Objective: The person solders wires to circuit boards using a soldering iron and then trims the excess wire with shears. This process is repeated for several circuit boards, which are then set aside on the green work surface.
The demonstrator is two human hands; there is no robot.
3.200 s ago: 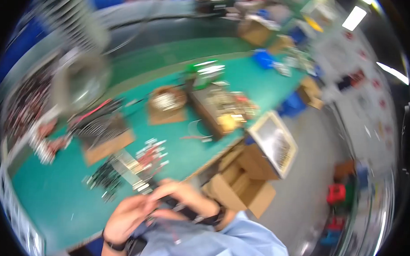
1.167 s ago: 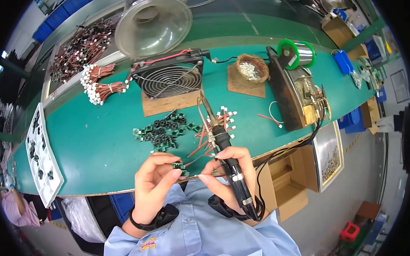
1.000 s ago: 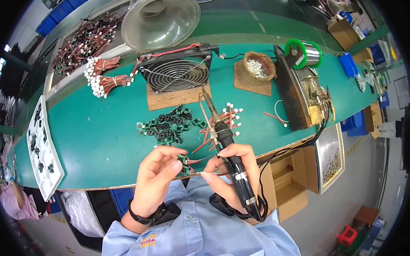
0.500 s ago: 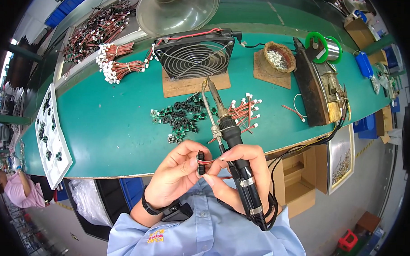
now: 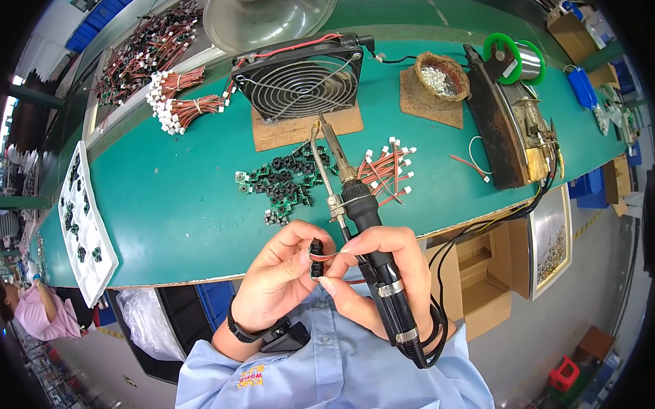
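Observation:
Between the thumb and fingers of my left hand (image 5: 278, 275) is a small black electronic component (image 5: 316, 259), held upright near the table's front edge. My right hand (image 5: 393, 275) is closed around a black-handled soldering iron (image 5: 373, 228), whose metal tip points away from me toward the fan. Its fingertips also pinch a thin red-and-white wire (image 5: 328, 257) that runs to the component. Just beyond my hands lies a pile of small black components on green boards (image 5: 285, 180). Right of that pile, behind the iron, are loose red wires with white connectors (image 5: 390, 169).
A black fan (image 5: 300, 84) stands at the back on a brown board. To its right are a bowl of pellets (image 5: 441, 80), a long dark block (image 5: 495, 124) and a solder spool (image 5: 528, 64). A white tray (image 5: 94, 268) of components lies left; bundled wires (image 5: 187, 102) lie back left.
The whole view has shifted slightly, so the bench things sit a little farther left and up. Both hands keep their holds, with the component and wire nearly unmoved between them.

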